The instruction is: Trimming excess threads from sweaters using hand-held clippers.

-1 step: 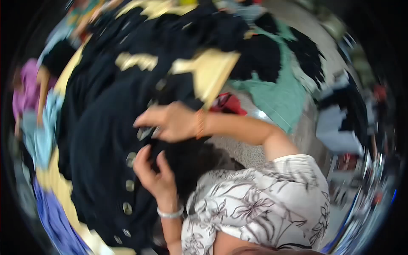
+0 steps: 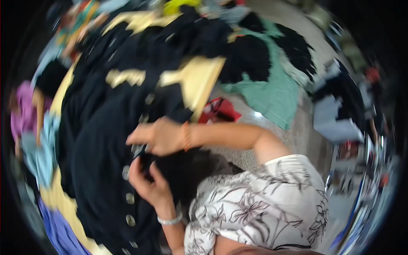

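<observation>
Since the earlier frame, the whole view has slipped slightly, the scene now sitting lower and further left, and your left fingertips have come closer to your right ones. Largest is the dark cloth (image 2: 97, 148), spread in folds before you over a pale yellow surface (image 2: 206, 78), whose bare patches show beside it. Your white floral shirt (image 2: 263, 195) fills the lower right. Beyond your right forearm lies a green cloth (image 2: 276, 95); at far left, another person's purple top (image 2: 24, 106) appears near a light blue cloth (image 2: 40, 148). A red cloth (image 2: 221, 110) lies just past your right wrist. Your right hand (image 2: 155, 137) bends over the dark cloth's edge, above a small silvery piece (image 2: 138, 148); blur prevents telling whether it grasps anything. Your left hand (image 2: 149, 185), just below, has fingers loosely curved and thumb apart, unclenched. Smallest are the round rings (image 2: 130, 198) along that edge.
</observation>
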Action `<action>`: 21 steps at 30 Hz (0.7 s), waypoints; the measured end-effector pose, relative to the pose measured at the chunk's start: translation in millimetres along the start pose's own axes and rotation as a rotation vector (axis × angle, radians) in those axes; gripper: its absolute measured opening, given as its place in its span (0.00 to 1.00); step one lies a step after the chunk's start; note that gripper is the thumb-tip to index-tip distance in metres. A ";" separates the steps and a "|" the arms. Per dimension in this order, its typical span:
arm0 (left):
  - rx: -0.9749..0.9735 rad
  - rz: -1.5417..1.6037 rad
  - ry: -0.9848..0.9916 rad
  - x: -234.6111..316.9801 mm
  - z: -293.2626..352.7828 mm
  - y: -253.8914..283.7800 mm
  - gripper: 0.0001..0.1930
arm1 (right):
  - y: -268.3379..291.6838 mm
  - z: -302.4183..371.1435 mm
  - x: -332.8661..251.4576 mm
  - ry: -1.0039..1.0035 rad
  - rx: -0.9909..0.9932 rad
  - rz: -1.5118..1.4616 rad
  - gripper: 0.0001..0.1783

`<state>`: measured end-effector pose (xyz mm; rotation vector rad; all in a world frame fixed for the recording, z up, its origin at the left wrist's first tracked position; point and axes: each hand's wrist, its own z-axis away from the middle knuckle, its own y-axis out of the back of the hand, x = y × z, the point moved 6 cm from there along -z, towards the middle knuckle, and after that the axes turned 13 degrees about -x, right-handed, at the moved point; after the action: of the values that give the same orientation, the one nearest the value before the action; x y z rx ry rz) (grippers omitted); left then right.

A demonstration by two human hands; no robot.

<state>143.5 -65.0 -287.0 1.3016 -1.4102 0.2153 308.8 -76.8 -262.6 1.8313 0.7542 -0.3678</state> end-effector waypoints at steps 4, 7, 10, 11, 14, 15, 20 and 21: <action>-0.016 -0.200 -0.006 -22.6 -16.6 0.4 0.28 | -44.5 -17.1 20.3 -0.062 -0.056 0.135 0.18; -0.059 -0.223 0.007 -27.0 -18.7 -8.4 0.30 | -49.2 -10.7 29.9 -0.192 0.022 0.044 0.10; -0.084 -0.544 -0.107 -3.5 -18.7 -5.4 0.32 | -56.9 -10.5 33.4 -0.289 -0.014 -0.009 0.07; -0.039 -0.647 -0.181 -2.3 -19.4 -8.9 0.30 | -55.8 -9.3 33.1 -0.305 0.004 -0.035 0.07; -0.091 -0.613 -0.090 8.3 -26.6 -9.5 0.31 | -64.9 -12.1 37.9 -0.333 0.095 -0.068 0.09; -0.119 -0.594 -0.045 11.6 -30.4 -9.2 0.31 | -63.7 -12.4 39.5 -0.352 0.123 -0.057 0.09; -0.124 -0.511 -0.005 2.4 -35.7 -8.3 0.30 | -71.2 -13.9 50.2 -0.405 0.080 -0.160 0.08; -0.092 -0.512 -0.094 -6.9 -36.2 -9.2 0.27 | -69.3 -13.4 50.2 -0.395 0.107 -0.170 0.07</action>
<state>169.8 -37.7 -285.1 1.5625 -1.1037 -0.2547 300.1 -32.5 -336.5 1.7224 0.6225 -0.8662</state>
